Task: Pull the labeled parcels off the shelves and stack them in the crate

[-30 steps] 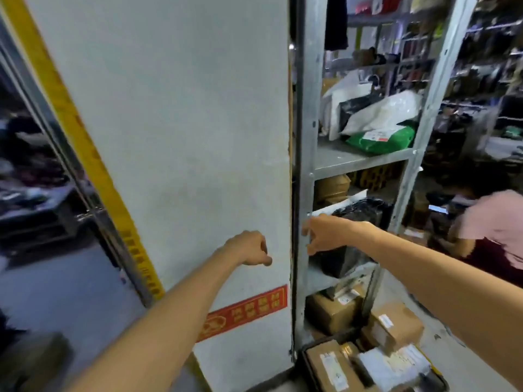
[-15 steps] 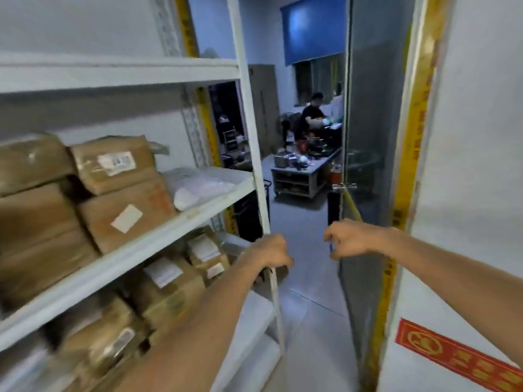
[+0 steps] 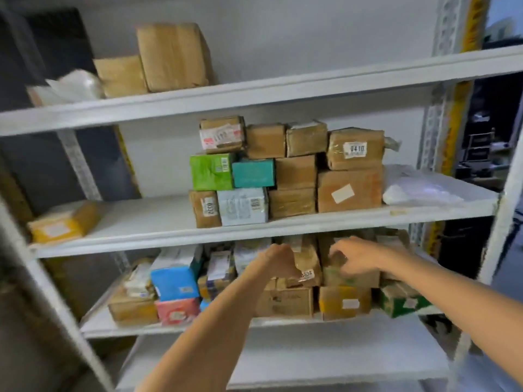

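Parcels (image 3: pixel 305 267) crowd the lower-middle shelf (image 3: pixel 175 331). Left hand (image 3: pixel 278 260) looks curled shut, right hand (image 3: pixel 358 258) half-spread, both at them, neither gripping. Picking underway; next, clamp one box.

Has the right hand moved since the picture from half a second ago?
Yes. The right hand was in open air beside the glass door; now it reaches into the third shelf, among the brown parcels.
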Demonstrator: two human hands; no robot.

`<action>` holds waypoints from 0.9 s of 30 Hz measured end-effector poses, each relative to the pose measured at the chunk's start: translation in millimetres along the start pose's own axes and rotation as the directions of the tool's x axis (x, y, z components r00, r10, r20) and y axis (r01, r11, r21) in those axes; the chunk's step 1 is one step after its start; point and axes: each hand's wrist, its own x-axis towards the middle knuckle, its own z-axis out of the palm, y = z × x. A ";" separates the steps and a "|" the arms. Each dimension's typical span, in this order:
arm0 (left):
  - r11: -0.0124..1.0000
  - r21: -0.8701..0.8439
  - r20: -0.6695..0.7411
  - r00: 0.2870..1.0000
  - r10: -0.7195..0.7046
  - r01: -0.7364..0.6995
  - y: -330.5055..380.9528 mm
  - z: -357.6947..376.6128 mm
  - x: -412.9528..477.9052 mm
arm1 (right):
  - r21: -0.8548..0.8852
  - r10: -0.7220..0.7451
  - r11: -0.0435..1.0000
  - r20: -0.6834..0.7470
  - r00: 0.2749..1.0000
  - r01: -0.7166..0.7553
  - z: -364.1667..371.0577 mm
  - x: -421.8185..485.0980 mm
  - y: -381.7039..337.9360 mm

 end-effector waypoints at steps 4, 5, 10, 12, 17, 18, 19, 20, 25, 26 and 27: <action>0.990 -0.029 -0.034 0.990 -0.139 0.138 -54.3 -12.5 -33.6 | -0.076 -0.167 0.983 0.016 0.986 0.167 -1.0 16.9 -64.6; 0.986 -0.027 -0.045 0.985 -0.166 0.165 -64.1 -17.2 -40.9 | -0.086 -0.199 0.976 0.011 0.980 0.199 -2.4 21.3 -77.1; 0.973 -0.037 -0.143 0.962 -0.231 0.228 -92.6 -56.3 -57.8 | -0.101 -0.268 0.960 -0.079 0.960 0.259 -20.9 40.9 -116.6; 0.969 -0.105 -0.217 0.946 -0.242 0.224 -98.0 -83.6 -64.8 | -0.081 -0.252 0.967 -0.148 0.956 0.242 -34.7 45.4 -127.5; 0.953 -0.201 -0.434 0.852 -0.294 0.226 -125.0 -154.2 -66.7 | -0.018 -0.259 0.962 -0.384 0.886 0.274 -85.7 54.2 -150.2; 0.947 -0.233 -0.471 0.826 -0.310 0.222 -132.9 -166.7 -64.0 | 0.000 -0.250 0.961 -0.422 0.872 0.275 -94.7 57.1 -151.9; 0.942 -0.266 -0.508 0.801 -0.316 0.203 -139.5 -177.4 -61.6 | 0.020 -0.233 0.962 -0.452 0.861 0.271 -102.7 60.1 -153.0; 0.937 -0.296 -0.538 0.777 -0.326 0.188 -146.0 -186.1 -57.9 | 0.036 -0.216 0.964 -0.480 0.850 0.265 -109.1 63.5 -153.8; 0.921 -0.390 -0.652 0.707 -0.275 -0.002 -178.2 -211.3 -28.3 | 0.121 -0.132 0.958 -0.624 0.770 0.261 -128.2 82.7 -164.1; 0.913 -0.404 -0.662 0.707 -0.248 -0.059 -183.3 -213.2 -20.2 | 0.137 -0.112 0.956 -0.649 0.753 0.261 -130.4 86.3 -168.4; 0.899 -0.424 -0.667 0.710 -0.227 -0.112 -187.8 -215.2 -11.8 | 0.149 -0.094 0.955 -0.669 0.738 0.257 -133.0 90.3 -173.2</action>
